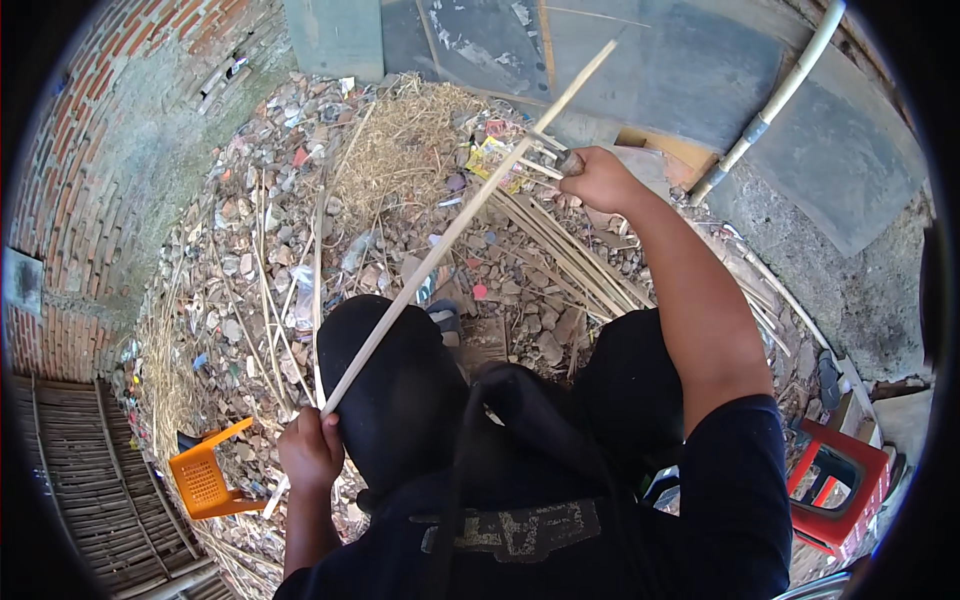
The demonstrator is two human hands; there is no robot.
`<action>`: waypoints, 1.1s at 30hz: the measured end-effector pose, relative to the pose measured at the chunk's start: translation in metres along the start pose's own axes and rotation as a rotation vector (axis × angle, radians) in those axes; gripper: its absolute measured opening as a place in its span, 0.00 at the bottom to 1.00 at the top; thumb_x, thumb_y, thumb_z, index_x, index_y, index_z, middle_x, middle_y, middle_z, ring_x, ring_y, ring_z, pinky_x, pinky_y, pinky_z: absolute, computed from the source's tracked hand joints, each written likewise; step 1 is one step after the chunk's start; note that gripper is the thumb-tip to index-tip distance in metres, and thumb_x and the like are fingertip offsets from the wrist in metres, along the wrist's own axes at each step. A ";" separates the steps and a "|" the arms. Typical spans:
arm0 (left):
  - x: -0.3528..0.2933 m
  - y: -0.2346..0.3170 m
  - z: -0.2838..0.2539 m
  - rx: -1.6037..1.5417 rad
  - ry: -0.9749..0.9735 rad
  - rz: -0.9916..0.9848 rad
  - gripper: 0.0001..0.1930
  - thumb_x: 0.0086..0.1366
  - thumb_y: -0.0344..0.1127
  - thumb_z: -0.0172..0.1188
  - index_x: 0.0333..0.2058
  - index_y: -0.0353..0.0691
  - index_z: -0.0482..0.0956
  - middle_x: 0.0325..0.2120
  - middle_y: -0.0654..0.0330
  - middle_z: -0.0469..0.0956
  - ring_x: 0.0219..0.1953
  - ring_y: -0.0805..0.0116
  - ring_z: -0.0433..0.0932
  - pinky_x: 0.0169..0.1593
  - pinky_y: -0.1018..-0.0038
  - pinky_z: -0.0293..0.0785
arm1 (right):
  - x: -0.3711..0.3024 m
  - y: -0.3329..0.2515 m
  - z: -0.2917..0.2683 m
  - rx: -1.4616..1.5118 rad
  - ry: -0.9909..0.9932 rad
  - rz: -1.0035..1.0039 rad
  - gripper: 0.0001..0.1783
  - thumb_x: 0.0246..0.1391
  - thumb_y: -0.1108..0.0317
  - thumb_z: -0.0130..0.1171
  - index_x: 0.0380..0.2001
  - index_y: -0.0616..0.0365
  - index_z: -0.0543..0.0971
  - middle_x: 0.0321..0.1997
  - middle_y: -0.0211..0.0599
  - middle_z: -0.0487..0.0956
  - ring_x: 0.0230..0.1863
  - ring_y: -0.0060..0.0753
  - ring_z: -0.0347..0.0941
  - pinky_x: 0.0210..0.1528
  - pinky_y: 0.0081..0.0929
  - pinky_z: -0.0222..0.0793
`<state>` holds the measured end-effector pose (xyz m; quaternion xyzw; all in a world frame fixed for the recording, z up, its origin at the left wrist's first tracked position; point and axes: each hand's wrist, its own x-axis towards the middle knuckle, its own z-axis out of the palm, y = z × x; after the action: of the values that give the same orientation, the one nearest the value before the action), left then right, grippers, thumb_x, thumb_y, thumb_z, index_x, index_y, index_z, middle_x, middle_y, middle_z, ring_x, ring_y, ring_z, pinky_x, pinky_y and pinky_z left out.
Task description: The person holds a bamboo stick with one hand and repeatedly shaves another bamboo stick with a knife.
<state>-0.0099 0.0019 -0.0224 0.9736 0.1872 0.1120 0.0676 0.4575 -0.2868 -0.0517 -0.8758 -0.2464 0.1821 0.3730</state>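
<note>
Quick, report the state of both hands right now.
Left hand: closed, holding the long pale strip.
Right hand: closed on a short greyish object; exactly what it is cannot be told.

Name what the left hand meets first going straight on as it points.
Probably the thin pale strip directly ahead of the left hand, though how high each sits is unclear.

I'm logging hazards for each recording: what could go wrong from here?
The left hand grips the long, straight, pale wooden strip, so a rough edge might scratch it. The short, narrow, pale prongs by the right hand could poke it. The uneven brown-and-grey stone rubble might upset the person's footing.
</note>
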 end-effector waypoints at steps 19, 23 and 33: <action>-0.012 0.004 0.002 -0.154 -0.035 -0.070 0.12 0.72 0.38 0.51 0.30 0.37 0.70 0.17 0.44 0.73 0.20 0.38 0.74 0.24 0.49 0.67 | -0.033 -0.067 0.022 -0.057 0.038 -0.207 0.12 0.50 0.63 0.65 0.36 0.58 0.82 0.23 0.41 0.78 0.25 0.35 0.74 0.35 0.37 0.72; -0.015 0.004 0.000 -0.206 -0.081 -0.119 0.13 0.72 0.39 0.51 0.30 0.37 0.70 0.17 0.44 0.73 0.20 0.38 0.74 0.24 0.49 0.67 | -0.051 -0.092 0.026 -0.268 -0.023 -0.420 0.11 0.47 0.64 0.65 0.35 0.54 0.82 0.25 0.41 0.80 0.26 0.41 0.76 0.36 0.38 0.73; -0.009 0.012 -0.011 -0.099 -0.024 -0.080 0.14 0.72 0.39 0.52 0.28 0.38 0.69 0.13 0.47 0.71 0.17 0.41 0.74 0.21 0.52 0.66 | -0.031 -0.068 0.017 -0.269 0.027 -0.258 0.15 0.45 0.63 0.65 0.38 0.56 0.82 0.28 0.48 0.82 0.32 0.53 0.79 0.38 0.43 0.74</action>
<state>-0.0161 -0.0118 -0.0114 0.9621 0.2193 0.1067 0.1222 0.4038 -0.2539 -0.0078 -0.8811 -0.3740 0.0865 0.2761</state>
